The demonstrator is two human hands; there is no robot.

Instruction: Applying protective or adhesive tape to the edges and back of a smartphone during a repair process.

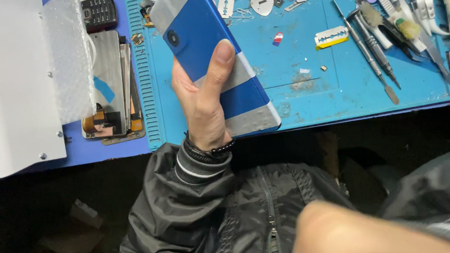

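Blue and silver, the phone back cover (216, 54) lies tilted in the left hand (203, 102), held above the near edge of the blue work mat (309, 95). Its round camera hole sits near the upper left of the blue panel, and grey bands cross the top, middle and bottom. The left grip is pressed around the cover: the thumb lies flat on its face, while the fingers wrap behind it out of sight. A dark beaded bracelet (211, 149) circles that wrist above a striped cuff and a black jacket sleeve.

The right hand (373, 242) shows only as a blurred mass at the lower right, close to the camera; I cannot tell whether its grip is spread or closed, and it touches nothing visible.

On the mat beyond the cover lie a razor blade (331, 37), screwdrivers (373, 47), a small brush (389, 19) and a guitar-pick opener (262, 2). Left of the mat, on the worktop (106, 148), rests a stack of phone screens (117, 85), a dark keypad phone (98, 12) and a white sheet-metal piece (12, 79) with bubble wrap (69, 57) over it.
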